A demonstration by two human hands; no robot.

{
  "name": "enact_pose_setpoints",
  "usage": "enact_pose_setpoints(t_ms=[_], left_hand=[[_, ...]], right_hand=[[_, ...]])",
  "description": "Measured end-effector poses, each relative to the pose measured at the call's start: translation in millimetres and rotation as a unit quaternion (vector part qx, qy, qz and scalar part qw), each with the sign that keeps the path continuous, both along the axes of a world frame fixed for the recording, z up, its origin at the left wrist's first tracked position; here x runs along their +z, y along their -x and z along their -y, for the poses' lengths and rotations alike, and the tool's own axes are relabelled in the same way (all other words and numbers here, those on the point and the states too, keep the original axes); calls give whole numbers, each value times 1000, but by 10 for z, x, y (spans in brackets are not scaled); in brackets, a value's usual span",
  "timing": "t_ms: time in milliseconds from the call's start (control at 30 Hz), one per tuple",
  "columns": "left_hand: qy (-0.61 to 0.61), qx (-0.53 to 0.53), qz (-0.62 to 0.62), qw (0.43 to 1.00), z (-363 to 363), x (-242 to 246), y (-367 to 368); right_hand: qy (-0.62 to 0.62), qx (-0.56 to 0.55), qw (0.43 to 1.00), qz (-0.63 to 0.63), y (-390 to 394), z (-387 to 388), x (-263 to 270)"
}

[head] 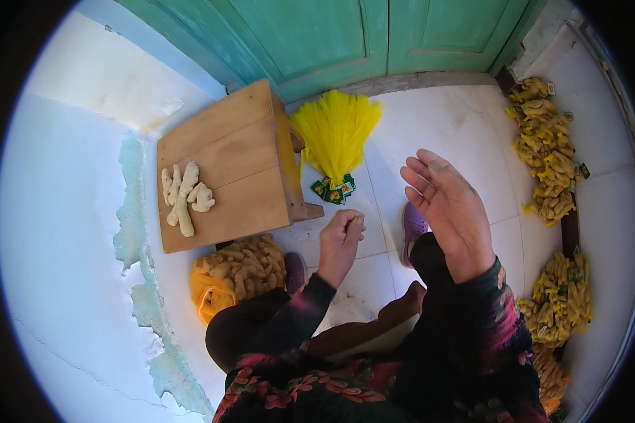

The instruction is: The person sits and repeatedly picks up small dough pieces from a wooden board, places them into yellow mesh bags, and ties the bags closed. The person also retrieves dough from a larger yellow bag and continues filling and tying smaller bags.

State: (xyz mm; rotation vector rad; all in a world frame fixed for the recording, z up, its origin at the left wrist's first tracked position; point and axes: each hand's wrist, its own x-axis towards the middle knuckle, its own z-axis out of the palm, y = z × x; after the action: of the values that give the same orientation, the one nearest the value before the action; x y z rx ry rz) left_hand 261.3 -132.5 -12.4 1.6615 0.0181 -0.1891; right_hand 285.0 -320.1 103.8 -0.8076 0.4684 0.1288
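My left hand (pixel 339 244) is curled with its thumb against the fingers, and nothing shows in it. To its right my right hand (pixel 450 209) is raised, palm partly turned up, fingers extended and holding nothing. Beyond the left hand, a bundle of yellow mesh net bags (pixel 338 132) lies on the tiled floor, its green printed tags (pixel 334 189) gathered at the near end. Several pieces of ginger root (pixel 182 196) rest on a wooden stool (pixel 233 153) at the left. Below that stool, an orange mesh sack (pixel 243 264) full of ginger stands beside my left leg.
Along the right wall lie yellow net bags filled with ginger (pixel 547 153), with more filled bags (pixel 561 296) nearer me. Another orange sack (pixel 550 378) sits at the lower right. A green wooden door (pixel 323 37) closes the far side. Peeling wall (pixel 129 206) borders the left.
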Motion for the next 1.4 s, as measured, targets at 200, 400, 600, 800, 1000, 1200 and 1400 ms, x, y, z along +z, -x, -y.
enact_pose_setpoints(t_ms=[200, 400, 600, 800, 1000, 1200, 1400], left_hand=[[-336, -51, -87, 937, -482, -2119, -334], [-392, 8, -44, 919, -505, -2826, -892], [-448, 37, -15, 893, -320, -3151, -1259], [-446, 36, -136, 884, -314, -3019, -1282], [-467, 61, -88, 878, -246, -2989, -601], [-440, -200, -345, 804, -251, -2762, 593], [-338, -442, -321, 767, -335, -1735, 542]], right_hand=[[-23, 21, 998, -58, 39, -14, 103], [-21, 25, 995, -90, 56, 21, 79], [-49, 26, 994, -98, 2, 31, -24], [-52, 30, 993, -99, -33, 11, -38], [-46, 40, 994, -94, -51, -60, -20], [-31, 41, 995, -87, -144, -169, 40], [-9, 58, 998, 5, -249, -378, -96]])
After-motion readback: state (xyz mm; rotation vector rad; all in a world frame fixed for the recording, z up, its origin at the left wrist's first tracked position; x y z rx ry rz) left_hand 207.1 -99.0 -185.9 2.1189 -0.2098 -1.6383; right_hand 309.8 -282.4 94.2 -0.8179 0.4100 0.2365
